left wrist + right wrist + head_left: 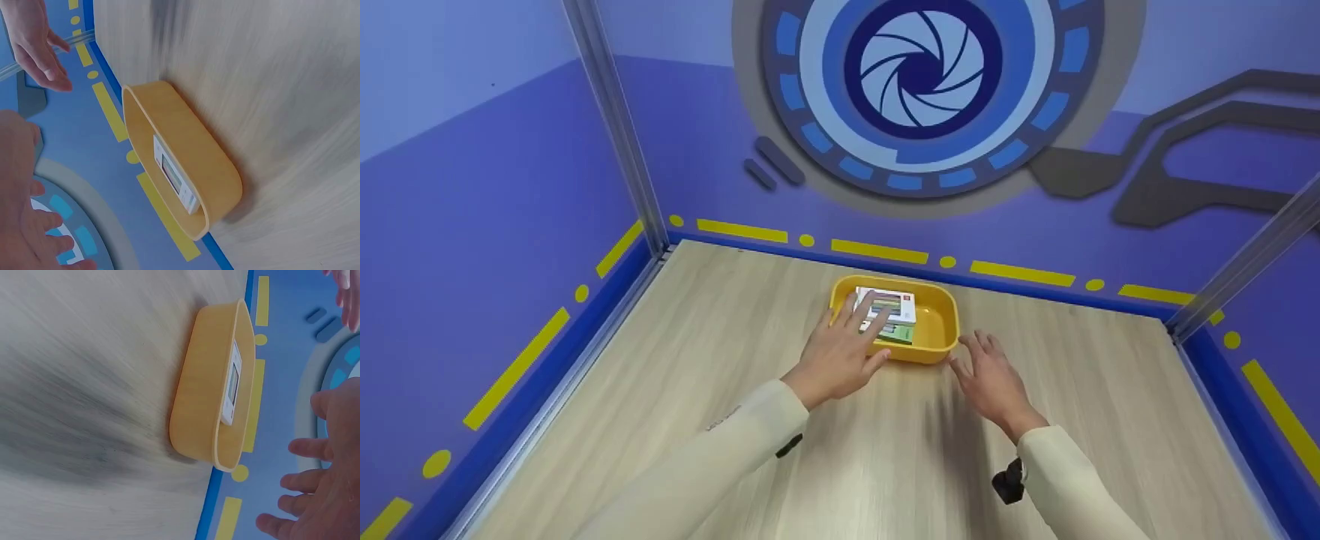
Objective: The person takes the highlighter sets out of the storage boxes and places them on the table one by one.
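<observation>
A yellow plastic basket [937, 352] stands on the table toward the back wall. Inside its left part lie a white box [906, 307] with a picture of colored sticks and a green-and-white packet [901, 334] below it. My left hand [840, 352], fingers spread, hovers in front of the basket's left side and overlaps the boxes in the head view. My right hand [990, 379] is held off the basket's right front corner, fingers loosely bent. Both wrist views show the hands apart from the basket [185, 140] and holding nothing; the white box [231, 385] shows above its rim.
The wood-grain tabletop [720, 322] runs around the basket on all sides. Blue printed walls [712, 150] with yellow dashes close in the back and both sides, joined by metal corner posts [619, 120]. A dark device [1009, 481] is strapped at the right cuff.
</observation>
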The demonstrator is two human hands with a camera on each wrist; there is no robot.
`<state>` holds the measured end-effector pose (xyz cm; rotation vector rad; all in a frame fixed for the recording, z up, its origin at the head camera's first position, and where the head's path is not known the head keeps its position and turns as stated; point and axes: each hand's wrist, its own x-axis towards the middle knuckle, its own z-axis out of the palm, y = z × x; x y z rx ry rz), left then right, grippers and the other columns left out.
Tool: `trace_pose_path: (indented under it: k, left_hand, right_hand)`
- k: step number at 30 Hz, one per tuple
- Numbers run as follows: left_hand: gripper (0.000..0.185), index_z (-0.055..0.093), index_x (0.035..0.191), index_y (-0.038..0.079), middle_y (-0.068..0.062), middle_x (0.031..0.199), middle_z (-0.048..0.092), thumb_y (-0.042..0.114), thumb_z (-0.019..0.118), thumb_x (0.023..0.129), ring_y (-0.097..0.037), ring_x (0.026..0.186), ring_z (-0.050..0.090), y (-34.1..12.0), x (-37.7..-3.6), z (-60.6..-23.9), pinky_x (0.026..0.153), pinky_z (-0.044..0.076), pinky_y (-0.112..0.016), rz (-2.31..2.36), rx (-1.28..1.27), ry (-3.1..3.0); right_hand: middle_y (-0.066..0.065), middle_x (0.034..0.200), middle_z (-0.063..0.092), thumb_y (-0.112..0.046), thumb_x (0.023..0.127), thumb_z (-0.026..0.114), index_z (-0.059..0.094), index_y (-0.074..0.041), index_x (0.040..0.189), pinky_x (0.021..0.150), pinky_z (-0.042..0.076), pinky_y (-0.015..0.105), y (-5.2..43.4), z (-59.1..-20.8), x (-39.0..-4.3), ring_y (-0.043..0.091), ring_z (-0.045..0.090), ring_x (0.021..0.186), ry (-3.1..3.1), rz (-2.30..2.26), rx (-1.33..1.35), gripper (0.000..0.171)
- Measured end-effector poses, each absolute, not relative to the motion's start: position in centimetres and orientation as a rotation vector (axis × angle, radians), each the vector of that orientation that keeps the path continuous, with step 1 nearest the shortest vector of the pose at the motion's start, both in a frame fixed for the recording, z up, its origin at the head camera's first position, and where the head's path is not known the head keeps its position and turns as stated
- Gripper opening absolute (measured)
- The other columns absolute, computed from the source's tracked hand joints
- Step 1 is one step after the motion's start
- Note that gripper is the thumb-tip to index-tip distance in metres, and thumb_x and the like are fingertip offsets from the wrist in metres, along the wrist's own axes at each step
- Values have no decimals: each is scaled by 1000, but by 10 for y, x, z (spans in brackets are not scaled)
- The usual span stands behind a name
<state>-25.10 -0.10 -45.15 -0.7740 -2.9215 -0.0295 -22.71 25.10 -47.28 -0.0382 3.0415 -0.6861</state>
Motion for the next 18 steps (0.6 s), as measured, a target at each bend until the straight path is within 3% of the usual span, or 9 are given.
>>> trace_pose_path:
  k: [18]
  left_hand:
    - [67,12,156,27,-3,165,3,58,29,100,-27,152,8,-7,-267,-469,118,24,-52,-129,-732,-2978]
  right_hand:
    - [20,158,22,-39,102,42,38,-9,146,115,22,58,256,-492,-234,40,23,146,2960,-860,57,53]
